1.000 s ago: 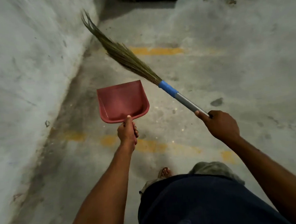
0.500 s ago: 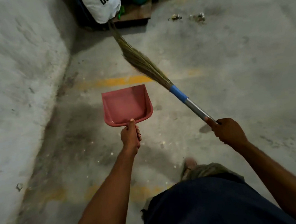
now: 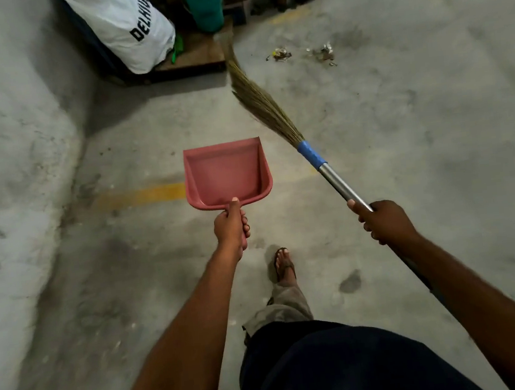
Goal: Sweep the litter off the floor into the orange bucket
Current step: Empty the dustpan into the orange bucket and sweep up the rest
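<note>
The left hand [image 3: 231, 226] grips the dustpan [image 3: 227, 172] by its handle, carrying it level and empty, likely ready to set down. The right hand [image 3: 383, 221] clasps the broom [image 3: 273, 113] shaft, bristles angled beyond the dustpan toward the litter [image 3: 279, 54] farther ahead. No orange bucket shows.

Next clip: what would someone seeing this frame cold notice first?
The pinkish-red dustpan at centre, held out by its handle in the left hand, and the grass broom slanting up from the right hand. Right of the broom's tip, two small clumps of litter lie on the floor, with a white sack and a green bucket at the top.
</note>
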